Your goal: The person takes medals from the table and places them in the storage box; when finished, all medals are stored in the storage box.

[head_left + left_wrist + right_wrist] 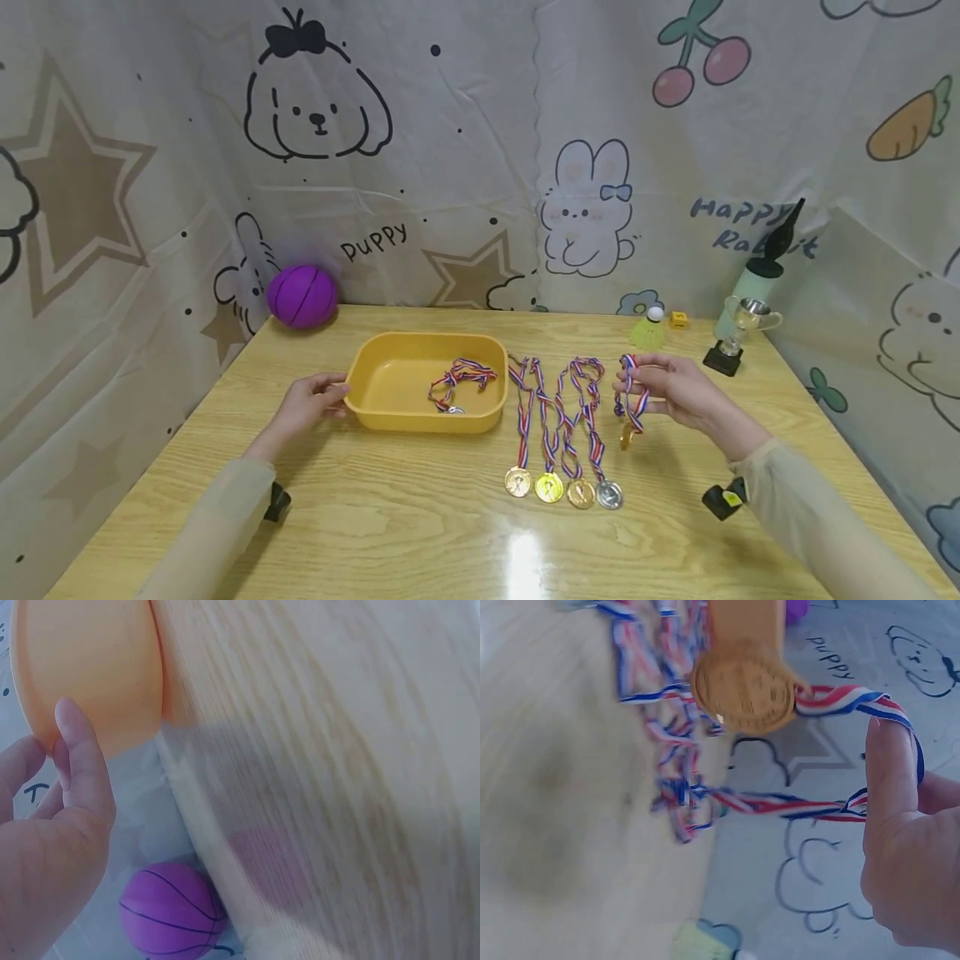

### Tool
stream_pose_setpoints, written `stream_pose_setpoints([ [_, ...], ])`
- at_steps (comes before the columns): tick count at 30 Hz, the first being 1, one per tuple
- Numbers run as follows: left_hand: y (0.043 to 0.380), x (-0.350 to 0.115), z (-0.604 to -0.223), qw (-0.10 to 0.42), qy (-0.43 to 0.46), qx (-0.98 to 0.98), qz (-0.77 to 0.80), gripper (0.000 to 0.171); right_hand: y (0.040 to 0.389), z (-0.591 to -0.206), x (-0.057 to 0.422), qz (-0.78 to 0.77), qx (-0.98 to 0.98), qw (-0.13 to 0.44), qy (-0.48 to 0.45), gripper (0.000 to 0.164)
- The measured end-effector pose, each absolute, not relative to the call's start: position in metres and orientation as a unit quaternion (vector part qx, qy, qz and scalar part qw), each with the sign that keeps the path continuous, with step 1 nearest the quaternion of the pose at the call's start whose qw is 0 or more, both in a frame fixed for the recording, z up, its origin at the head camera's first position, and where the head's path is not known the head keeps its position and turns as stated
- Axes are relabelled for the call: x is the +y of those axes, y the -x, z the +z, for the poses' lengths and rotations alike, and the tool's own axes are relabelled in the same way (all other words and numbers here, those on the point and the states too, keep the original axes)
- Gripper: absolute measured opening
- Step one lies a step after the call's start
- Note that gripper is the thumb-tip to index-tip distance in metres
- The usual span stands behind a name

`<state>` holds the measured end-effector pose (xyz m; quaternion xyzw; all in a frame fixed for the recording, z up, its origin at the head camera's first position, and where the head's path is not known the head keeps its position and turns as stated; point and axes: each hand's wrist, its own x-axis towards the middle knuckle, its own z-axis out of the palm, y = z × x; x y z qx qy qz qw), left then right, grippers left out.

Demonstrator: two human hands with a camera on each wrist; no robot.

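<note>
My left hand pinches the left rim of a yellow plastic bin, thumb and fingers on its edge in the left wrist view. Inside the bin lies a medal with a crumpled red, white and blue ribbon; only part of its silver disc shows. My right hand holds up another medal by its striped ribbon, and the gold-coloured disc dangles below the fingers. Left of it several medals lie side by side on the table, among them a bright gold one and a silver one, ribbons stretched away from me.
A purple ball sits at the back left corner of the wooden table. Toward the back right stand a yellow-green shuttlecock, a small orange cube, a trophy cup and a pale green cylinder with a black top.
</note>
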<state>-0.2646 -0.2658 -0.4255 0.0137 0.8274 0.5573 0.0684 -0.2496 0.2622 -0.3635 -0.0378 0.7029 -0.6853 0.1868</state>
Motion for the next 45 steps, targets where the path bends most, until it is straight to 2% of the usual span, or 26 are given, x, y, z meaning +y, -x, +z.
stream_pose_setpoints([
  [8, 0.266, -0.267, -0.43, 0.072, -0.013, 0.831, 0.552, 0.05, 0.257, -0.334, 0.242, -0.7, 0.693, 0.161, 0.061, 0.022],
  [14, 0.266, -0.268, -0.428, 0.066, -0.009, 0.829, 0.555, 0.049, 0.268, -0.318, 0.209, -0.708, 0.684, 0.155, 0.08, 0.02],
  [18, 0.268, -0.267, -0.427, 0.068, -0.014, 0.823, 0.563, 0.05, 0.274, -0.31, 0.182, -0.71, 0.679, 0.164, 0.09, 0.022],
  [23, 0.267, -0.266, -0.427, 0.067, -0.018, 0.825, 0.562, 0.05, 0.275, -0.303, 0.149, -0.699, 0.685, 0.17, 0.12, 0.033],
  [26, 0.265, -0.267, -0.426, 0.065, -0.017, 0.826, 0.559, 0.05, 0.276, -0.304, 0.13, -0.699, 0.68, 0.174, 0.137, 0.034],
  [32, 0.265, -0.267, -0.426, 0.065, -0.016, 0.827, 0.559, 0.051, 0.279, -0.311, 0.096, -0.727, 0.651, 0.177, 0.125, 0.026],
  [45, 0.263, -0.268, -0.428, 0.059, -0.023, 0.819, 0.57, 0.049, 0.297, -0.36, 0.048, -0.755, 0.649, 0.095, 0.018, 0.021],
])
